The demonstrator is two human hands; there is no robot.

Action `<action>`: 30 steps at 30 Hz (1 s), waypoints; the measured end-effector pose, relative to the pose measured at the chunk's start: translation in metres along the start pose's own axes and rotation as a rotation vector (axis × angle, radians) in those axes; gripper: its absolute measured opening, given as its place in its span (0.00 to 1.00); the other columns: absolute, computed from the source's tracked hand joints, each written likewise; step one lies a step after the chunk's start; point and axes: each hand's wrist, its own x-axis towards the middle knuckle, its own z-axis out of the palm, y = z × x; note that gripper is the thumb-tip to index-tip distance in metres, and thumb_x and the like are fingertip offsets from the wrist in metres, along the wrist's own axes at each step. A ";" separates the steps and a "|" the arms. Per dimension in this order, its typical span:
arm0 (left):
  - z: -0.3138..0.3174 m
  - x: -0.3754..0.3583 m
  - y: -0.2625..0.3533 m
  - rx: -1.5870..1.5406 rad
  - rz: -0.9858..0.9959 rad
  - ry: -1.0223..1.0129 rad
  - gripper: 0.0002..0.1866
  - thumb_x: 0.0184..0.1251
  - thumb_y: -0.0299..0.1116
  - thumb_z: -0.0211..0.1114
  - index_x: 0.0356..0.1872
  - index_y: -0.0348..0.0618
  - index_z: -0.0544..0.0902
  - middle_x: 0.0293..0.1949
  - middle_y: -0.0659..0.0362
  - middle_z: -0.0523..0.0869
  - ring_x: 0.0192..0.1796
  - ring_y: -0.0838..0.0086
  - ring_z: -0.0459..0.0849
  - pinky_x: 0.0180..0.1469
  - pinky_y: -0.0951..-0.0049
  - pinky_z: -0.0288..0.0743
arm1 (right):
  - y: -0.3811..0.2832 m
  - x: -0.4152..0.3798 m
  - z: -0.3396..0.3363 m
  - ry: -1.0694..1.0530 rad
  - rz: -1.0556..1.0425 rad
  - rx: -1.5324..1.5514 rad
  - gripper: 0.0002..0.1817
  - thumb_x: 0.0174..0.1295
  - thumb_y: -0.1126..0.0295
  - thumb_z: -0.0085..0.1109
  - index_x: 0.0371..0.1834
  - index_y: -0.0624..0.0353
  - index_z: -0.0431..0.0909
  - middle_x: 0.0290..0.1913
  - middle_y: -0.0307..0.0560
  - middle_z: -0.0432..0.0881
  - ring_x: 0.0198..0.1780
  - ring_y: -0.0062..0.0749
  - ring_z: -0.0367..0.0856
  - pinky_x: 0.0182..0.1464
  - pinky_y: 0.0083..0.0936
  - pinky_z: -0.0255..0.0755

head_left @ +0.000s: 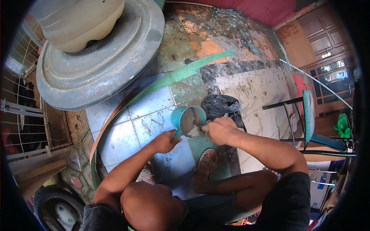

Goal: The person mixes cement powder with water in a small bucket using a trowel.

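A teal container (176, 116) holds wet grey cement mix (190, 120) near the middle of the view. My left hand (165, 142) is closed on the container's handle at its lower left side. At the right rim, my right hand (221, 130) is wrapped round a small trowel (205, 128), whose blade reaches into the grey mix. A crumpled black plastic bag (219, 104) lies just behind the right hand on the tiled floor.
A large grey round lid-like base (104, 82) stands upper left. A curved green strip (173, 77) crosses the tiles (150, 127). Debris (239, 34) lies at the back. A chair (308, 115) stands right, a tire (58, 196) lower left.
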 end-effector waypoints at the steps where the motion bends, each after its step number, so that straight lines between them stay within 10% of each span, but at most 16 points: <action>1: 0.001 -0.002 -0.003 0.027 -0.004 0.011 0.20 0.80 0.46 0.62 0.44 0.34 0.77 0.31 0.39 0.83 0.36 0.49 0.85 0.44 0.51 0.76 | -0.005 -0.001 -0.009 -0.046 0.000 0.022 0.16 0.68 0.62 0.59 0.44 0.64 0.89 0.45 0.63 0.90 0.52 0.58 0.88 0.57 0.45 0.80; 7: 0.002 0.000 -0.005 0.035 -0.013 -0.048 0.19 0.81 0.46 0.60 0.47 0.34 0.77 0.35 0.38 0.84 0.40 0.48 0.85 0.46 0.51 0.77 | 0.003 0.015 0.000 -0.132 0.054 0.184 0.23 0.71 0.52 0.61 0.43 0.65 0.88 0.43 0.62 0.89 0.49 0.51 0.89 0.50 0.44 0.81; 16: 0.000 -0.003 -0.009 -0.010 -0.003 -0.028 0.19 0.81 0.45 0.60 0.50 0.35 0.78 0.32 0.42 0.85 0.36 0.55 0.86 0.45 0.54 0.77 | 0.016 0.022 0.030 -0.397 0.315 1.344 0.29 0.72 0.42 0.62 0.47 0.64 0.82 0.39 0.40 0.84 0.30 0.26 0.80 0.30 0.24 0.74; 19: 0.000 -0.004 -0.009 -0.010 -0.043 -0.029 0.19 0.82 0.45 0.60 0.48 0.35 0.78 0.27 0.47 0.83 0.31 0.60 0.84 0.41 0.55 0.77 | 0.010 0.012 0.015 -0.242 0.213 1.051 0.23 0.73 0.50 0.63 0.56 0.59 0.79 0.39 0.44 0.86 0.31 0.33 0.84 0.33 0.29 0.78; 23: -0.015 0.000 0.013 -0.263 -0.383 -0.161 0.18 0.82 0.46 0.60 0.46 0.37 0.77 0.24 0.55 0.80 0.29 0.68 0.81 0.37 0.58 0.76 | -0.004 0.012 0.019 0.377 -0.099 -0.075 0.16 0.71 0.72 0.51 0.59 0.52 0.80 0.43 0.62 0.87 0.43 0.55 0.90 0.41 0.49 0.83; 30: -0.009 -0.004 -0.007 -0.129 -0.227 0.014 0.19 0.81 0.47 0.62 0.40 0.37 0.79 0.22 0.60 0.78 0.27 0.75 0.75 0.34 0.63 0.73 | -0.013 0.004 -0.001 0.016 0.010 0.014 0.17 0.74 0.68 0.50 0.63 0.47 0.79 0.47 0.62 0.88 0.46 0.62 0.89 0.49 0.53 0.82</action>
